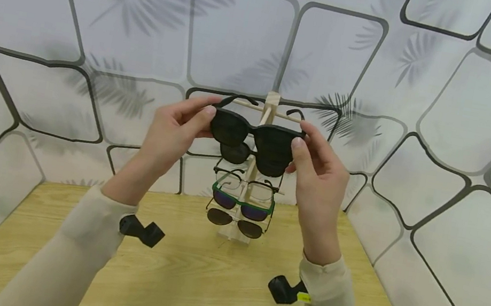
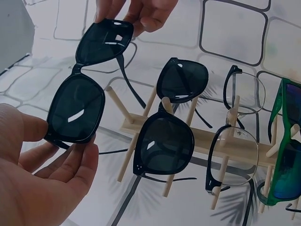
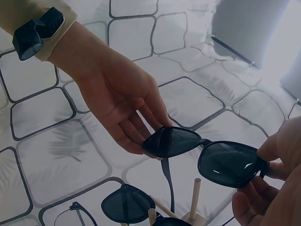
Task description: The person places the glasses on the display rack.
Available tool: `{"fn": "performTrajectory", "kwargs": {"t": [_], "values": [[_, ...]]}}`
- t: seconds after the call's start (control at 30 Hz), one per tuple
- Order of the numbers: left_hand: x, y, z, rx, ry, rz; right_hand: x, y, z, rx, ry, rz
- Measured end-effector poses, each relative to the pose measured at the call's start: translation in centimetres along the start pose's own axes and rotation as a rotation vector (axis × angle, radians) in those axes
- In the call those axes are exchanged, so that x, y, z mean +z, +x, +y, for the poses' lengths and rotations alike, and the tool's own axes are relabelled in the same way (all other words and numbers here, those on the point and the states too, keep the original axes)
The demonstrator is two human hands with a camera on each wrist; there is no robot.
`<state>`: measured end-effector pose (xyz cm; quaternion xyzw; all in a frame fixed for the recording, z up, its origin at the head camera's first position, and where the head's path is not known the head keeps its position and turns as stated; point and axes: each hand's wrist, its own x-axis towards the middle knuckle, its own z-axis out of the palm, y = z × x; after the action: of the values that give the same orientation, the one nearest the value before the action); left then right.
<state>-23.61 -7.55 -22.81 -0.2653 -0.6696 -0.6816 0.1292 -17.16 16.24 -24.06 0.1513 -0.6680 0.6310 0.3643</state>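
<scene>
Both hands hold one pair of black sunglasses by its outer corners, lenses facing the head camera. My left hand pinches one end between thumb and fingers; my right hand does the same at the other end. In the left wrist view the sunglasses stand apart from the wooden display rack, over its top end. Lower on the rack sit a second pair of black sunglasses, clear-lens glasses, green-framed sunglasses and dark-lens glasses.
The rack stands upright on a wood-grain table, with pegs out to both sides. Patterned panels rise behind and at both sides. A black camera sits on the left wrist and another on the right.
</scene>
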Motion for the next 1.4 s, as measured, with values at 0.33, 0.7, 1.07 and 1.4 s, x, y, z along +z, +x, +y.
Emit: {"fn": "performTrajectory", "kwargs": {"t": [0.33,0.7,1.07,1.4], "values": [[0.7,0.8,0.3,-0.057,0.082,-0.008,-0.5,0.9,0.3,0.053,0.039,0.014],[1.1,1.8,0.2,-0.11,0.132,-0.013,-1.0,1.7,1.2,0.139,0.064,-0.006],[1.3,2.5,0.0,-0.129,0.141,-0.017,-0.9,2.3,1.6,0.172,0.03,0.003],[1.3,2.7,-0.3,-0.142,0.142,-0.013,-0.9,2.6,2.3,0.187,0.019,-0.008]]}}
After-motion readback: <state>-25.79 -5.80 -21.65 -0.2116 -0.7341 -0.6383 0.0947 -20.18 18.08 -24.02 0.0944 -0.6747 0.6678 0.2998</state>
